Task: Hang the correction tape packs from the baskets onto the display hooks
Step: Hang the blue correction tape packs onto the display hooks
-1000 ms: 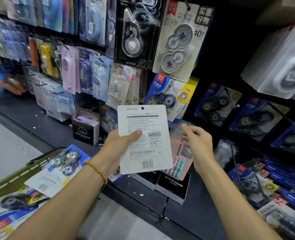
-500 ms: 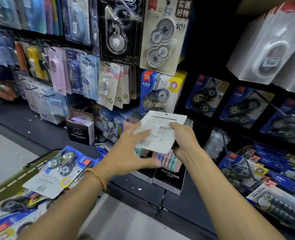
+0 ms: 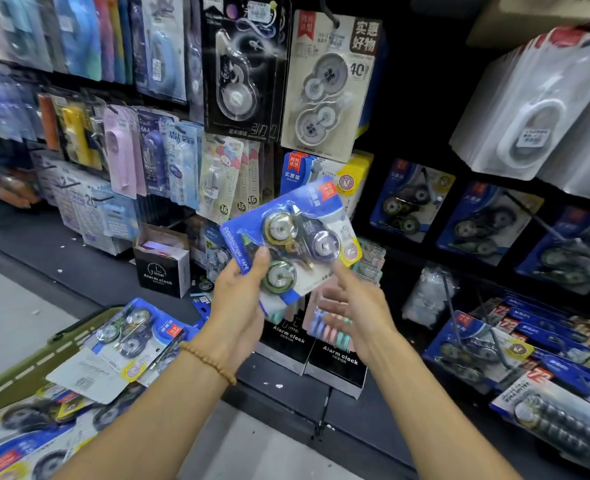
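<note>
A blue correction tape pack (image 3: 297,237) with three round tape reels faces me, tilted, in front of the display wall. My left hand (image 3: 241,299) grips its lower left edge, thumb on the front. My right hand (image 3: 352,306) is just below and right of the pack, fingers relaxed, index finger touching the pack's lower right edge. Several more packs of the same kind (image 3: 130,337) lie in the olive green basket (image 3: 44,358) at the lower left. Matching blue packs hang on hooks (image 3: 407,202) on the dark panel to the right.
The wall holds many hanging stationery packs (image 3: 328,88). Black alarm clock boxes (image 3: 338,362) and an open box (image 3: 161,268) stand on the dark shelf below. White packs (image 3: 536,102) hang at the upper right. More blue packs (image 3: 494,348) hang at the lower right.
The pack has been flipped from its white printed back to its blue front. The right hand has let go of its top edge and dropped below it.
</note>
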A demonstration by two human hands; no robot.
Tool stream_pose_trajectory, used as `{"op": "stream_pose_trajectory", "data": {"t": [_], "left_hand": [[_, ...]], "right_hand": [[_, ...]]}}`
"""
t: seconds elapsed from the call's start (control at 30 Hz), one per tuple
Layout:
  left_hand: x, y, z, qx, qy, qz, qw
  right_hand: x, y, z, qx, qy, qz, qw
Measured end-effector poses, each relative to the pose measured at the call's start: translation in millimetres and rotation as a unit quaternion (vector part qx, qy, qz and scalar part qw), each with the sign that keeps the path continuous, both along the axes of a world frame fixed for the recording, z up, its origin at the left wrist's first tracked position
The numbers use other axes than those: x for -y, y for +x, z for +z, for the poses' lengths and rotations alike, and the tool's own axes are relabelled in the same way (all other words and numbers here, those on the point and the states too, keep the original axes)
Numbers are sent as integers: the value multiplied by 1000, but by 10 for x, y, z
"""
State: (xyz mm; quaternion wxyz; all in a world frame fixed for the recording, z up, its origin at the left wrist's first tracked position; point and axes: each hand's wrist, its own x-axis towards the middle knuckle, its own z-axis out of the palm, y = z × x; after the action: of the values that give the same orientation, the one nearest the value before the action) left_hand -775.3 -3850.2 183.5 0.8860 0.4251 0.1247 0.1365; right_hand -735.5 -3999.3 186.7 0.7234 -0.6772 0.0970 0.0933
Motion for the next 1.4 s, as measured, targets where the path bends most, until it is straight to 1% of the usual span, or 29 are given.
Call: {"op": "stream_pose_trajectory", "data": {"t": [0.07,0.13,0.2,0.3,0.37,0.43,0.53,0.63,0.77,0.9,1.13,1.4], "left_hand": [[5,-10,3,-8,-42,-21,999],[6,-2,-40,-8,-63,-36,997],[19,-14,-81,-2,-75,-43,996],[68,-76,-125,-4,-66,-61,996],[66,-119,-169,-23,-41,-74,996],[-1,-152,-227,-64,-14,-61,996],[-189,-180,-292,-129,47,24,990],[-417,-191,-340,-155,108,69,980],[-577,-181,-381,-157,204,63,964],[-576,-150,-428,-155,256,23,954],[-579,-118,-418,-147,261,-19,954],[-546,-98,-394,-142,262,-28,954]], "right_hand": [[-4,-19,24,6,82,31,996],[-31,-19,100,42,143,56,987],[-94,-17,153,78,162,51,982],[-182,-5,201,108,193,6,975],[-239,25,208,136,165,-6,977],[-293,61,221,170,111,-7,979],[-346,177,306,232,7,-15,973],[-391,346,465,265,-45,-23,963],[-435,592,568,276,-68,-44,958],[-426,685,500,270,-100,-48,956],[-422,672,478,267,-105,-62,956],[-456,781,429,244,-89,-76,963]]}}
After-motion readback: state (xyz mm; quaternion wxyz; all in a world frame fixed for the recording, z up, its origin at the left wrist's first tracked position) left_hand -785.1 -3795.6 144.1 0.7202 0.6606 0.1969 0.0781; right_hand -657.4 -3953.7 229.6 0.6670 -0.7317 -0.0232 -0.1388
